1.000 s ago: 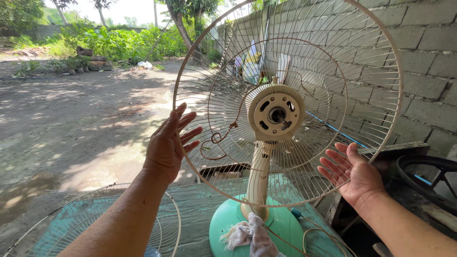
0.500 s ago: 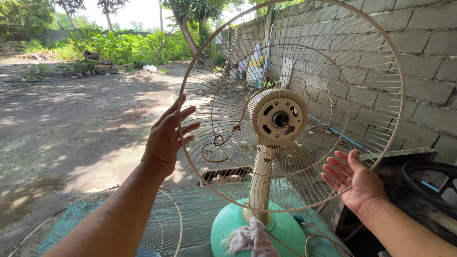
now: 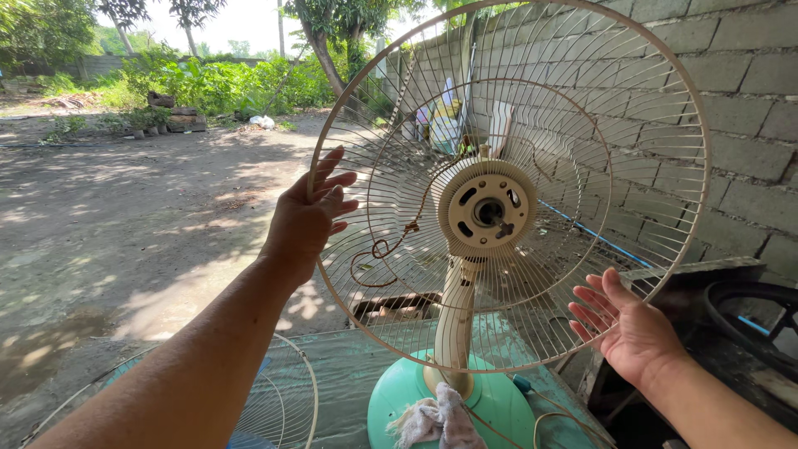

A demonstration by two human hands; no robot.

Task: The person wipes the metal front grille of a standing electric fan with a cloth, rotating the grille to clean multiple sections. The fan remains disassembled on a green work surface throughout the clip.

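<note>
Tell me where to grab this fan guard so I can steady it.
Probably best by the thick outer rim of the guard, one hand from each side. The thin wires inside would likely bend, while the rim is a stout hoop. The left hand is already at the left edge; the right hand is open near the lower right edge. The motor hub sits bare in the middle, its shaft pointing out.

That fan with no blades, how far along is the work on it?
Done: the front grille is off and lies on the table; no blades sit on the motor hub, whose shaft is bare. In hand: the left hand is at the left rim of the rear guard, the open right hand near its lower right. Left: the rear guard remains on the stand, a rag on the green base.
</note>
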